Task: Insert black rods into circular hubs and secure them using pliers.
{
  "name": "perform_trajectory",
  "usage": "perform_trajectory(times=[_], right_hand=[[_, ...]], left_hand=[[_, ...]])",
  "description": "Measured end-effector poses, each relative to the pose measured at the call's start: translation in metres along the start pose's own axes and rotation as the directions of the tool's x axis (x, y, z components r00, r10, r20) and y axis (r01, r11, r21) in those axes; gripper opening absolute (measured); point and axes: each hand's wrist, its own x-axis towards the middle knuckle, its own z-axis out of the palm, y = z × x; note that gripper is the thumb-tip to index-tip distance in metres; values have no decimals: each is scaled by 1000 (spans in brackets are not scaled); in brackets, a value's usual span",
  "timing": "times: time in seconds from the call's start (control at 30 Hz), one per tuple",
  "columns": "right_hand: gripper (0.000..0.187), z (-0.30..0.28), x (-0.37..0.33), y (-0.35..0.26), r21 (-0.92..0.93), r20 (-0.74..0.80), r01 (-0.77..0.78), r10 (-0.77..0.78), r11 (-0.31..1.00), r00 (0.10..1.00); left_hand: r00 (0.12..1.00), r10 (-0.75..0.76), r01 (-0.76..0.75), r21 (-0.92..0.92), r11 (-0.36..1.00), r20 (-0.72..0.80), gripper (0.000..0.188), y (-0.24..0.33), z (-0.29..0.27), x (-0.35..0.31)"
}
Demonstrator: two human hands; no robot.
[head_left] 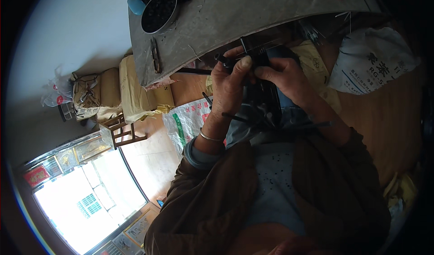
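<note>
Near the table [226, 17], pinching black parts [260, 55] between narrowed fingertips [245, 62] of left hand [228, 84] and right hand [289, 81], probably for steadiness.

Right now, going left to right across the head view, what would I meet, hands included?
Clear plastic bag → brown wooden stool → round pale-rimmed bowl of small black pieces → bare left hand → bare right hand → white printed sack.
</note>
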Motion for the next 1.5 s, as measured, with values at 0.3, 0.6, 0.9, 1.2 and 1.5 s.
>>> perform_trajectory(times=[0.3,0.6,0.9,1.2,1.5], right_hand=[[20,11,-5,-8,-339,-43,52,-70,939,997],[17,18,-7,-2,-418,-79,167,-219,893,973],[15,19,-10,-1,-632,-82,221,-348,743,934],[23,5,-10,-2,-239,-44,138,-153,961,987],[16,17,-9,-1,-142,-118,144,-161,979,980]], left_hand=[[999,-32,33,-59,998,14,32,0,-2,1],[1000,-30,29,-62,998,-6,32,1,0,-1],[999,3,-1,-57,998,42,20,1,-6,1],[987,-96,112,-122,986,127,19,3,2,7],[995,100,-99,138,986,2,7,1,2,4]])
